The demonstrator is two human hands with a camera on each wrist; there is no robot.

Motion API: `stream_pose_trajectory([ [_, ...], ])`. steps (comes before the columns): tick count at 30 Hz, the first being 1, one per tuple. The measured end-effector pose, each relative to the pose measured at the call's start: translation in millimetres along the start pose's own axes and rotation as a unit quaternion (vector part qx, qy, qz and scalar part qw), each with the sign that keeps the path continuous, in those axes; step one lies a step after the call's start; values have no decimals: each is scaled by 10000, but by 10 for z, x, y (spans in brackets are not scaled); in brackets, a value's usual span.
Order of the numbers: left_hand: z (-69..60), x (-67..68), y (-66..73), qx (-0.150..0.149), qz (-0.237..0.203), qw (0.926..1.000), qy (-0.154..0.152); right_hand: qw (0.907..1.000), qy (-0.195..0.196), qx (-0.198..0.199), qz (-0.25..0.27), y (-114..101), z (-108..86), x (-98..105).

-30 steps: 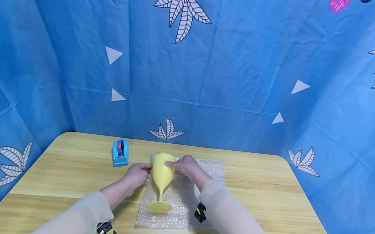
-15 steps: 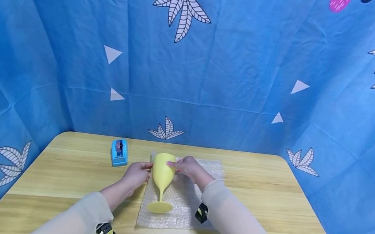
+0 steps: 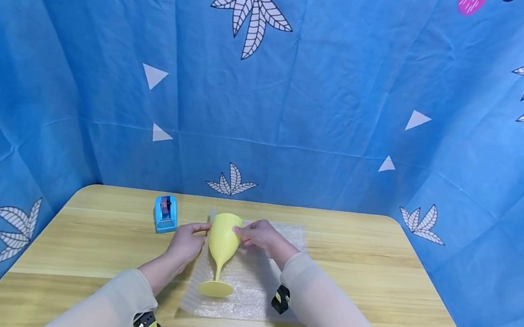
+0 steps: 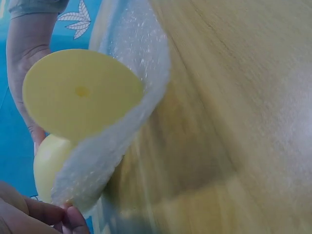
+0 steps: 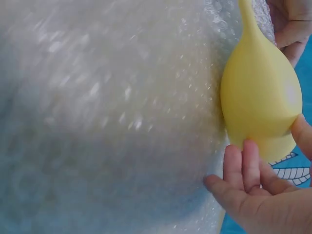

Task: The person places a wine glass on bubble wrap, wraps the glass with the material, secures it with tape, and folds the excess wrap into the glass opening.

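Blue cloth behind bench. Our left fingers pinch bubble wrap; our right fingers grip yellow goblet. Tape dispenser near bench's far edge.

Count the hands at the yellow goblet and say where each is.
2: the left hand pinches bubble wrap at the left of the goblet; the right hand holds it from the right.

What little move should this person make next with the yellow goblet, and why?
Probably fold the raised edge of the bubble wrap over the bowl. The left-hand grip already pinches that edge beside the yellow goblet, which lies near that side of the sheet, while the right-hand grip holds the bowl, so it could likely stay steady.
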State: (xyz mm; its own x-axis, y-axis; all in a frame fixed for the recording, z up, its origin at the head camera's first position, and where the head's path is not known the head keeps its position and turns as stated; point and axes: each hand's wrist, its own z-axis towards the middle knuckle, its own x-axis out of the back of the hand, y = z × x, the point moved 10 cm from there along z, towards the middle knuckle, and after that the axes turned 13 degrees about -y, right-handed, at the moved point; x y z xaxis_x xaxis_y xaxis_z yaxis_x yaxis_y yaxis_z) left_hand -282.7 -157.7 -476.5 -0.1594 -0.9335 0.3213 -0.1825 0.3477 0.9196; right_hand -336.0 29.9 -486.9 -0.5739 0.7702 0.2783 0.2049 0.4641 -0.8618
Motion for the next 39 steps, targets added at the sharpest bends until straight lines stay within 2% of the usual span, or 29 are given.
stream_pose_trajectory([
  [8,4,6,-53,-116,-195,9995,231,9994,-72,11,339,23,17,-13],
  [12,2,-7,-47,-281,-291,9987,312,9987,-44,82,492,22,21,2],
  [18,13,-27,-87,-332,-748,9960,366,9974,-28,174,705,22,27,24],
  [28,42,-101,-52,-648,-1033,9924,142,9968,-155,341,699,1,21,37],
  [31,43,-108,-41,-698,-956,9929,94,9967,-237,365,681,-3,7,26],
  [35,43,-129,-43,-645,-803,9947,-3,9965,-255,368,701,3,-14,10],
  [39,35,-165,-53,-543,-851,9947,-206,9967,-234,370,687,19,-15,11],
])
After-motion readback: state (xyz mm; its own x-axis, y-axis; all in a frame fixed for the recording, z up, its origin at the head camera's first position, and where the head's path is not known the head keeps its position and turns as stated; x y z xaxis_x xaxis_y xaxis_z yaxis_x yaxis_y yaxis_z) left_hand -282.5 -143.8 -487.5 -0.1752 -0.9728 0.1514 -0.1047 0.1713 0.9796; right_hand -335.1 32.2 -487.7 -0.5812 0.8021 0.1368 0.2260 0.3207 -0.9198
